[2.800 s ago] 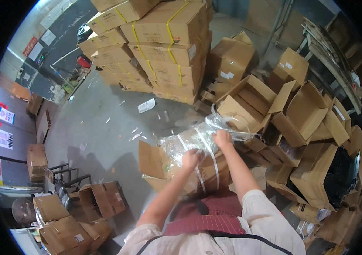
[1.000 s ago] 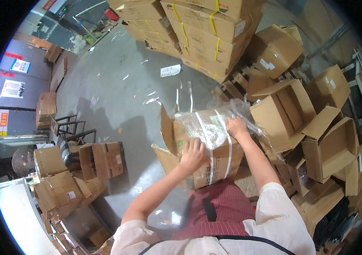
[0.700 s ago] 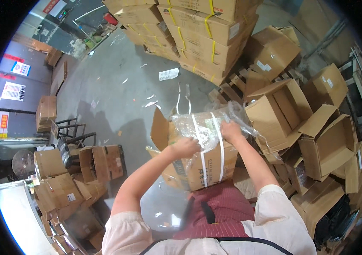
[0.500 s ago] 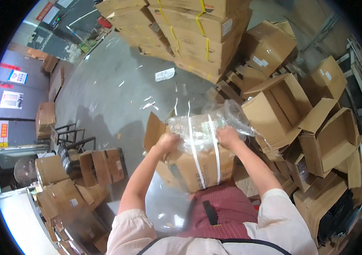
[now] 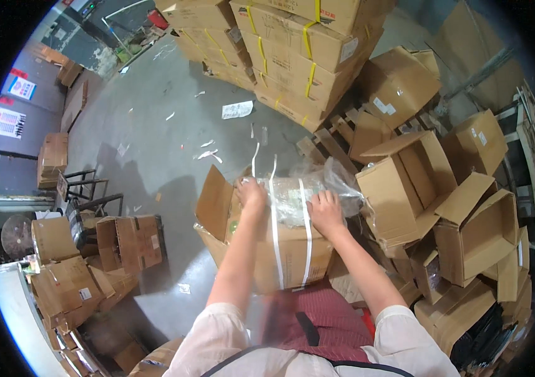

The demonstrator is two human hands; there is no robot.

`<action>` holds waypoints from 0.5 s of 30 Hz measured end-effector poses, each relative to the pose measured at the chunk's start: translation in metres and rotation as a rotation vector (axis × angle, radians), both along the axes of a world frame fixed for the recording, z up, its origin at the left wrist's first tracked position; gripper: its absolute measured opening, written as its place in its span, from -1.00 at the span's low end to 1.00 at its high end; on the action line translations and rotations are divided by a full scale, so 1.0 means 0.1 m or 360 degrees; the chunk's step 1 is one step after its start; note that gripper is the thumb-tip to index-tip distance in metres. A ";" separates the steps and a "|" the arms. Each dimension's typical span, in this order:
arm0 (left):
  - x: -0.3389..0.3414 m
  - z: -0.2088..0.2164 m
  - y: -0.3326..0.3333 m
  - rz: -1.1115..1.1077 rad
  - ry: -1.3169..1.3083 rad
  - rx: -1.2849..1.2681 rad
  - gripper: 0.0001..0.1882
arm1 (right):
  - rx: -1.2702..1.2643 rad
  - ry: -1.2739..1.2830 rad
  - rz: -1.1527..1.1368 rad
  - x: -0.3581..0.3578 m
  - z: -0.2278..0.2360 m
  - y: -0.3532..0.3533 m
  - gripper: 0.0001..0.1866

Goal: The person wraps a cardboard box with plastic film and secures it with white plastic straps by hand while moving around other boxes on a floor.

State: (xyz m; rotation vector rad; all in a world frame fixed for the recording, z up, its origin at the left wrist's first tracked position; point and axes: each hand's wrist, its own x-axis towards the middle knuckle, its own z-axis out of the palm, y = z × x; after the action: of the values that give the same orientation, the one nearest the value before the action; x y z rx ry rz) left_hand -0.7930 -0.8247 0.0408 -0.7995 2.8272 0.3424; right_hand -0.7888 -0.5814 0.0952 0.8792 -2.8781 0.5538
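Observation:
A cardboard box (image 5: 286, 261) stands against my lap, with two white straps (image 5: 276, 235) running over it. Crumpled clear plastic wrap (image 5: 289, 196) covers its top and bulges out at the far right. My left hand (image 5: 252, 193) is at the top left of the box, its fingers curled down on the wrap's edge beside a strap. On the right side of the top lies my right hand (image 5: 326, 210), fingers apart and resting on the wrap next to the other strap. An upright flap (image 5: 213, 198) stands at the box's left side.
Strapped cartons (image 5: 299, 60) are stacked ahead. Opened boxes (image 5: 405, 188) pile up close on the right, partly over a wooden pallet (image 5: 330, 144). More boxes (image 5: 66, 286) and a black metal frame (image 5: 88, 188) stand left. Paper scraps (image 5: 237, 110) litter the grey floor.
My left hand has moved farther from me along the wrap. My right hand has shifted slightly left and nearer, its fingers now spread on the wrap. The view has tilted a little.

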 end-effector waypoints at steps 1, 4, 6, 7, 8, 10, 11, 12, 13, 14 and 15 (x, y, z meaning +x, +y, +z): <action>0.15 -0.11 -0.02 0.0055 0.0175 -0.0069 -0.60 | -0.0018 0.0005 0.0030 0.02 -0.08 -0.02 -0.69; 0.07 0.11 0.29 0.0417 -0.0006 0.0568 -0.67 | 0.0035 -0.0396 0.0017 -0.10 -0.46 0.18 -0.59; 0.08 0.17 0.46 0.0387 0.0038 0.0595 -0.68 | 0.0360 -0.0499 0.0057 -0.34 -0.80 0.28 -0.51; 0.08 0.21 0.54 0.0379 0.0084 0.0620 -0.68 | 0.0541 -0.0540 0.0136 -0.50 -0.99 0.31 -0.46; 0.16 0.21 0.52 0.0333 0.0164 0.0598 -0.67 | 0.0528 -0.0543 0.0172 -0.61 -1.07 0.21 -0.46; 0.24 0.24 0.52 0.0362 0.0102 0.0580 -0.67 | 0.0355 -0.1164 -0.0199 -0.81 -1.26 0.05 -0.40; 0.27 0.25 0.54 0.0360 0.0051 0.0584 -0.67 | 0.0352 -0.1175 -0.0176 -0.93 -1.43 -0.01 -0.40; 0.31 0.23 0.56 0.0376 0.0041 0.0571 -0.67 | 0.0230 -0.1251 -0.0192 -1.06 -1.62 -0.09 -0.39; 0.31 0.18 0.62 0.0285 0.0176 0.0521 -0.68 | 0.0111 -0.1320 -0.0227 -1.22 -1.81 -0.12 -0.38; 0.29 0.17 0.62 0.0189 0.0308 0.0470 -0.69 | 0.0254 -0.1205 -0.0197 -1.34 -1.95 -0.16 -0.42; 0.23 0.17 0.61 0.0177 0.0303 0.0471 -0.69 | 0.0250 -0.1209 -0.0208 -1.47 -2.08 -0.20 -0.42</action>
State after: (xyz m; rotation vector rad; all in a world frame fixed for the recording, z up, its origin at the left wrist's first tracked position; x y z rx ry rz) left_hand -0.7700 -0.7641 0.0576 -0.9011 2.8074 0.8732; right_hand -0.9361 -0.6012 -0.1127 0.5664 -3.6660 0.7965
